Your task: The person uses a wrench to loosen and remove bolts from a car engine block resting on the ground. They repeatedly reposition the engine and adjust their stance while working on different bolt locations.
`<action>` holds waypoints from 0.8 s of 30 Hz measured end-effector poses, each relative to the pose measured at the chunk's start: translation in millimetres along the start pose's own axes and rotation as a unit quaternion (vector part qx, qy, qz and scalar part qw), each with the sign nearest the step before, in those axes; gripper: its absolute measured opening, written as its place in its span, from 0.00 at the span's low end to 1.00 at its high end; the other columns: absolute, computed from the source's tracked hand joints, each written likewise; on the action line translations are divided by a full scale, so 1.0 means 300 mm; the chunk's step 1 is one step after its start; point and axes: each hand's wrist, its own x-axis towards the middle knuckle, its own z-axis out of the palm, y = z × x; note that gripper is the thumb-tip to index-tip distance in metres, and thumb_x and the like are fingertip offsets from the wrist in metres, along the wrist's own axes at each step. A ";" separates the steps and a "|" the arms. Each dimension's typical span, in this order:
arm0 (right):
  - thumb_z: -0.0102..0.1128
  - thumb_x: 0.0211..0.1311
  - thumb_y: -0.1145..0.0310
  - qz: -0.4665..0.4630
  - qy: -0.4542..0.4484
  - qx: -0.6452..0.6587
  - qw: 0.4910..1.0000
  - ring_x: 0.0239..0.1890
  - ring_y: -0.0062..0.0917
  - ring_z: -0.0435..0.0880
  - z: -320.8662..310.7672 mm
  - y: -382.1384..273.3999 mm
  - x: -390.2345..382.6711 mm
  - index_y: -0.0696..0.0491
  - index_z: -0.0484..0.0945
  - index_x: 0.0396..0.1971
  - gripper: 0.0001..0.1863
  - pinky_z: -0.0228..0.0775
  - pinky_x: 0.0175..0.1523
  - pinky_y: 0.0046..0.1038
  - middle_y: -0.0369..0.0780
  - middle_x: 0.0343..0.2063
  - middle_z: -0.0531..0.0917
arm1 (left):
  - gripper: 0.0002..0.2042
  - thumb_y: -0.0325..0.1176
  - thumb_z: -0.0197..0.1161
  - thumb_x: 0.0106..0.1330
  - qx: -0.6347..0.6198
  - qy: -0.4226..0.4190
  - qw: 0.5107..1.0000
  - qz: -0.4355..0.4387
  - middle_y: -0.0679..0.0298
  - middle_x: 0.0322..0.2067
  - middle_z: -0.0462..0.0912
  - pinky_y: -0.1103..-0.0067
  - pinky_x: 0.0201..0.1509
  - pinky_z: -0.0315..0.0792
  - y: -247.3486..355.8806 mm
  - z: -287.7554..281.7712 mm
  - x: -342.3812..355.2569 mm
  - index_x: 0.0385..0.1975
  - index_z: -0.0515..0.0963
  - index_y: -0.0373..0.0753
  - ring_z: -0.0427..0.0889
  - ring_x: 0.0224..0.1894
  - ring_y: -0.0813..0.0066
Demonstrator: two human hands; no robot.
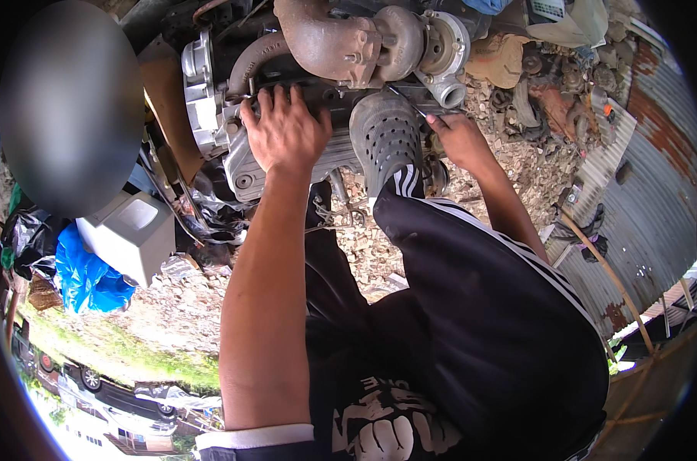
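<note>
A greasy engine (287, 165) with a ribbed metal side lies in front of me. My left hand (287, 127) rests on its upper edge, palm down, the fingers spread and holding nothing. My right hand (460, 142) is closed around the near end of a slim metal tool (406, 101), whose far end reaches to the engine beside the turbocharger (398, 42). The exact kind of tool cannot be made out. Between my hands, my foot in a grey perforated clog (385, 134) is propped against the engine.
A rusty elbow pipe (321, 34) joins the turbocharger. Greasy metal parts (556, 107) lie at the right, near corrugated metal sheets (640, 207). At the left are a whitish box (137, 238) and a blue plastic bag (87, 273). Rubble (371, 253) covers the ground.
</note>
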 end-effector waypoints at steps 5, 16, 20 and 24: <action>0.46 0.77 0.49 -0.003 0.041 -0.002 0.999 0.43 0.57 0.82 -0.028 -0.114 -0.074 0.63 0.81 0.38 0.29 0.71 0.52 0.51 0.59 0.35 0.83 | 0.29 0.54 0.54 0.67 -0.002 0.004 1.000 -0.001 0.58 0.63 0.76 0.55 0.76 0.47 -0.007 0.013 0.006 0.62 0.76 0.41 0.66 0.70 0.61; 0.48 0.76 0.58 -0.123 0.059 -0.029 0.990 0.46 0.58 0.80 -0.068 -0.066 -0.125 0.60 0.79 0.44 0.19 0.70 0.51 0.52 0.56 0.37 0.84 | 0.29 0.55 0.55 0.66 -0.020 0.007 1.000 -0.004 0.58 0.63 0.77 0.57 0.77 0.47 0.005 -0.001 0.006 0.60 0.78 0.40 0.67 0.70 0.61; 0.47 0.76 0.55 -0.106 0.063 -0.036 0.992 0.43 0.55 0.82 -0.067 0.092 -0.100 0.55 0.77 0.51 0.19 0.71 0.49 0.52 0.54 0.36 0.84 | 0.30 0.56 0.56 0.65 -0.008 0.002 1.000 -0.011 0.58 0.63 0.77 0.57 0.77 0.46 0.000 -0.006 0.002 0.61 0.78 0.41 0.67 0.70 0.62; 0.48 0.75 0.51 -0.131 0.097 -0.050 0.985 0.42 0.52 0.83 0.006 0.221 0.029 0.53 0.78 0.52 0.22 0.73 0.49 0.49 0.53 0.36 0.85 | 0.31 0.57 0.49 0.70 0.038 -0.040 0.998 -0.007 0.61 0.65 0.74 0.58 0.77 0.46 0.007 -0.023 0.002 0.65 0.73 0.41 0.64 0.71 0.64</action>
